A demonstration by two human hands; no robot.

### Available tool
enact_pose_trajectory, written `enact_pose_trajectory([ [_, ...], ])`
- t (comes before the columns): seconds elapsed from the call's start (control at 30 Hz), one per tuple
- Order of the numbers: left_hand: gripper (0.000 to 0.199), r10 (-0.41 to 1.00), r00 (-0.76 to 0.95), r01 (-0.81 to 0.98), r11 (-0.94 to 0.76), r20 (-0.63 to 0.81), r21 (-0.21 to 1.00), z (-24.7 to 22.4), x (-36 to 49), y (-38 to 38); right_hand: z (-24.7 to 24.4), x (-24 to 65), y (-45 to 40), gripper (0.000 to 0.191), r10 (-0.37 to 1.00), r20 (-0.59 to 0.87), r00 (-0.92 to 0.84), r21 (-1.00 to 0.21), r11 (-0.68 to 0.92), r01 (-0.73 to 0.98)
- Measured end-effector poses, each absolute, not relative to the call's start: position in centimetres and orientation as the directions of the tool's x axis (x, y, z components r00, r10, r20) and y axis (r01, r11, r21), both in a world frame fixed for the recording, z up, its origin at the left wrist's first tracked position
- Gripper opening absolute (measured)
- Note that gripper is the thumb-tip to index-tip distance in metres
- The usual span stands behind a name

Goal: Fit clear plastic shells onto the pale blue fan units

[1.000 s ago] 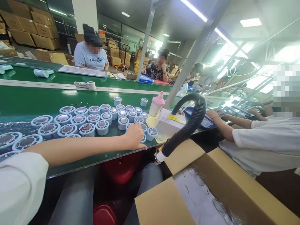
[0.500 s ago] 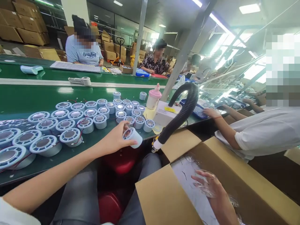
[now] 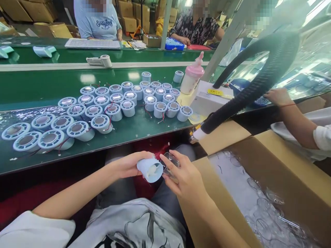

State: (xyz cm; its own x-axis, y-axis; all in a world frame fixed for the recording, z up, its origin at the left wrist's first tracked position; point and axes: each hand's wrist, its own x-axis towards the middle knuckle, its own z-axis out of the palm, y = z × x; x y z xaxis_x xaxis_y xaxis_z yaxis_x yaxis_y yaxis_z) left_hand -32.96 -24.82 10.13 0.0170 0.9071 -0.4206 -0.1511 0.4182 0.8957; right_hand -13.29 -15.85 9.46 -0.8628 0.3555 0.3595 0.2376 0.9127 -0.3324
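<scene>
Well beyond the left hand (image 3: pixel 133 164), large lettering (image 3: pixel 106 23) on a pale blue shirt (image 3: pixel 88 20) ends in "Boy"; beyond the right hand (image 3: pixel 188 177), a white box (image 3: pixel 207 100) bears a yellow label (image 3: pixel 215 92), too small to read.

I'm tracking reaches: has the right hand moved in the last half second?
Yes. Judged against the open carton, the right hand has come out leftward, to beside the left hand.

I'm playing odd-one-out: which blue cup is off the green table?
The blue cup in the person's left hand, with its hollow end showing; the other cups are on the green table.
</scene>
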Motion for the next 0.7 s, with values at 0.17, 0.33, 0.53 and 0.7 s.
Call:
enact_pose_trajectory([
  [0.17,0.03,0.846,0.169,-0.122,0.527,-0.505,0.841,10.3,-33.1,-24.9,9.3,-13.4,-16.7,0.053,0.376,0.306,-0.875,-0.27,0.915,0.299],
  [0.33,0.023,0.959,0.1,0.432,0.198,-0.265,0.88,11.0,-32.8,-25.0,9.0,-14.1,-16.5,0.046,0.408,0.229,-0.884,-0.27,0.899,0.345],
  [0.53,0.026,0.983,0.017,0.692,0.119,-0.18,0.712,10.9,-31.7,-25.9,8.8,-14.5,-15.5,0.019,0.456,0.172,-0.873,-0.405,0.841,0.359],
  [0.7,0.022,0.985,0.025,0.682,0.107,-0.169,0.723,10.5,-31.6,-26.0,9.4,-14.2,-15.1,0.013,0.404,0.153,-0.902,-0.342,0.878,0.336],
])
